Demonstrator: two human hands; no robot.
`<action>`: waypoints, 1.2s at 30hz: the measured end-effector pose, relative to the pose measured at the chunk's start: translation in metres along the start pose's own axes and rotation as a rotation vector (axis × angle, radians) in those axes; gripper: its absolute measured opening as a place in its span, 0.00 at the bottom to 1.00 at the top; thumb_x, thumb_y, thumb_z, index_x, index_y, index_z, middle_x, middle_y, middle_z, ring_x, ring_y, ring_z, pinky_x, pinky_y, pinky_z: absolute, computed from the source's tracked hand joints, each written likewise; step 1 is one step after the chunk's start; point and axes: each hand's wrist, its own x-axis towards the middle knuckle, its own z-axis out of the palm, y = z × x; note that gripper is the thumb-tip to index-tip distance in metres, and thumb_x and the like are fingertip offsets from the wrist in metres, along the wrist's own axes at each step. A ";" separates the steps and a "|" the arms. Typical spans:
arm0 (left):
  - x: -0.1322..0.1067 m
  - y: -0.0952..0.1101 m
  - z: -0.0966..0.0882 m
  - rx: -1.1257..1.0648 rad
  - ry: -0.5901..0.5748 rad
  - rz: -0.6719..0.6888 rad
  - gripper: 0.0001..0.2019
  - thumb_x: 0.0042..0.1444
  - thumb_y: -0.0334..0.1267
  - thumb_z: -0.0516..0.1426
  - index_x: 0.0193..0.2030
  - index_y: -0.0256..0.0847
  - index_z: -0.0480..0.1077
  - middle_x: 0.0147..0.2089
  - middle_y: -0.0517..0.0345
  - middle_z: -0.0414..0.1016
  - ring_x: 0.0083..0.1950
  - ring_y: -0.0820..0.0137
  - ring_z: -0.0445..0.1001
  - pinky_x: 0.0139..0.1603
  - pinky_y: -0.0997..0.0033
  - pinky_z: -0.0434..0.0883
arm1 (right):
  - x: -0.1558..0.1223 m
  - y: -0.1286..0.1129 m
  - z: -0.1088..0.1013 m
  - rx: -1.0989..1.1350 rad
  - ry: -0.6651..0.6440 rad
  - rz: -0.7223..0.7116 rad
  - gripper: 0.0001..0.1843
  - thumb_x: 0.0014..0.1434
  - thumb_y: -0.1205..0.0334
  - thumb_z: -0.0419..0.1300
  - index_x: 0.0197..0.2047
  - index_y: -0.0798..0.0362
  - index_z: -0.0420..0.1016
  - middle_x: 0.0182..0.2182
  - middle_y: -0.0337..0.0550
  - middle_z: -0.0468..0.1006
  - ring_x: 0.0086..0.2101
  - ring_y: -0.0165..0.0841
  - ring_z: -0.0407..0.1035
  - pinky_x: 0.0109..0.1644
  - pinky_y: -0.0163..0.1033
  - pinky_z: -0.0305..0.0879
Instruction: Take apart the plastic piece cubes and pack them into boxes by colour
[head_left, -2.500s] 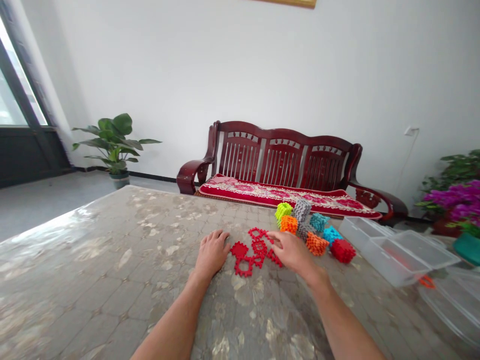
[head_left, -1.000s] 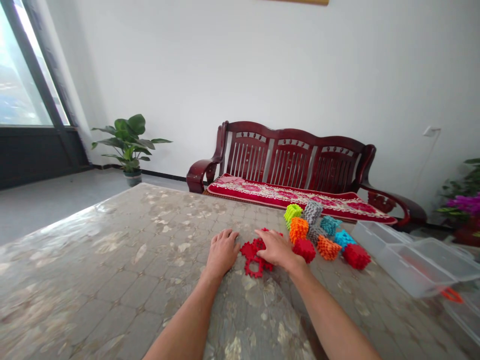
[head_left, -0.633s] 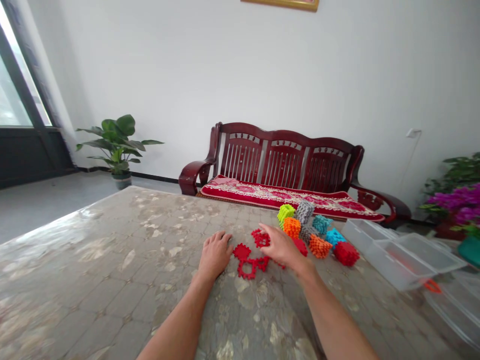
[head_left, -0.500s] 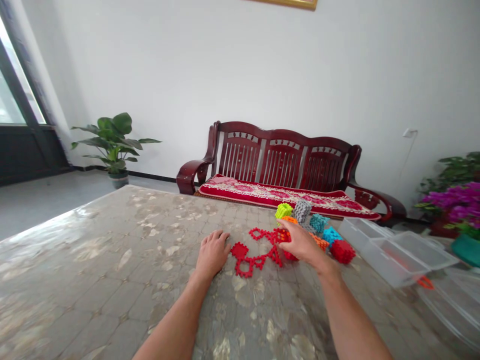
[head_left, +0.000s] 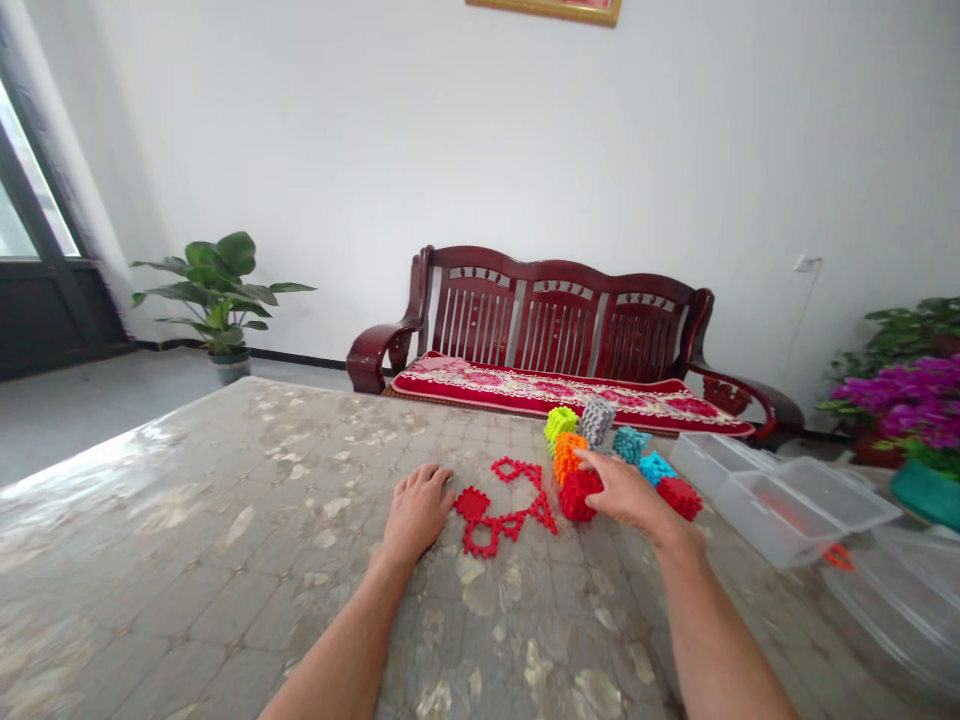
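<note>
My right hand (head_left: 628, 494) is closed round a red toothed cube (head_left: 577, 494) that rests on the table. My left hand (head_left: 417, 510) lies flat and open on the tabletop, fingertips just left of a chain of flat red puzzle pieces (head_left: 501, 503). Behind the red cube stands a cluster of more cubes: lime green (head_left: 559, 422), grey (head_left: 597, 421), orange (head_left: 568, 453), teal (head_left: 628, 443), blue (head_left: 658, 466) and another red one (head_left: 680, 496).
The table (head_left: 225, 540) has a beige patterned, glossy cover. Clear plastic bins (head_left: 780, 496) and a lid (head_left: 900, 600) lie at the right. Beyond stand a dark wooden bench (head_left: 562, 330) with a red cushion, a potted plant (head_left: 217, 290) and purple flowers (head_left: 911, 400).
My right hand moved off the flat red pieces to the right and closed on a red cube beside the cluster. My left hand stayed flat in place.
</note>
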 end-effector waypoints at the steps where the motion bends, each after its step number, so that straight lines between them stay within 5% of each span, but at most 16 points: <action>1: 0.000 0.000 0.000 0.000 0.000 -0.001 0.17 0.64 0.38 0.52 0.58 0.46 0.70 0.64 0.50 0.69 0.64 0.59 0.68 0.64 0.57 0.62 | 0.000 0.000 0.000 -0.004 -0.003 0.001 0.43 0.44 0.71 0.58 0.67 0.54 0.63 0.55 0.47 0.77 0.54 0.44 0.69 0.60 0.44 0.59; 8: -0.001 0.002 -0.001 -0.003 0.005 0.001 0.17 0.64 0.38 0.53 0.58 0.47 0.70 0.64 0.50 0.69 0.64 0.60 0.68 0.64 0.58 0.62 | 0.001 -0.009 -0.001 0.051 0.101 -0.032 0.38 0.47 0.69 0.59 0.64 0.54 0.67 0.57 0.49 0.75 0.56 0.42 0.67 0.61 0.43 0.59; 14: -0.001 0.001 0.000 -0.008 0.009 -0.003 0.17 0.64 0.38 0.53 0.58 0.46 0.70 0.63 0.50 0.70 0.64 0.59 0.68 0.64 0.57 0.62 | 0.018 -0.069 0.033 0.088 0.056 -0.143 0.25 0.57 0.67 0.55 0.58 0.50 0.73 0.54 0.44 0.77 0.54 0.37 0.69 0.60 0.39 0.59; 19: -0.001 0.001 -0.001 -0.013 0.008 -0.003 0.17 0.63 0.38 0.53 0.58 0.47 0.70 0.63 0.51 0.70 0.63 0.60 0.68 0.64 0.58 0.62 | 0.047 -0.105 0.064 -0.096 0.055 -0.046 0.16 0.63 0.61 0.55 0.52 0.53 0.73 0.51 0.52 0.78 0.53 0.42 0.69 0.57 0.44 0.60; 25: -0.003 0.003 -0.004 -0.021 0.010 -0.013 0.17 0.63 0.38 0.53 0.58 0.48 0.70 0.62 0.52 0.70 0.63 0.60 0.68 0.63 0.59 0.62 | 0.068 -0.108 0.070 -0.182 0.020 -0.002 0.19 0.59 0.55 0.60 0.51 0.55 0.72 0.48 0.56 0.80 0.52 0.47 0.69 0.55 0.48 0.61; 36: -0.004 0.003 -0.003 -0.027 0.014 -0.012 0.17 0.63 0.37 0.53 0.58 0.48 0.70 0.63 0.52 0.70 0.63 0.60 0.68 0.64 0.58 0.61 | 0.053 -0.124 0.060 -0.146 0.044 -0.041 0.27 0.57 0.60 0.60 0.59 0.53 0.66 0.47 0.52 0.80 0.50 0.45 0.71 0.53 0.44 0.62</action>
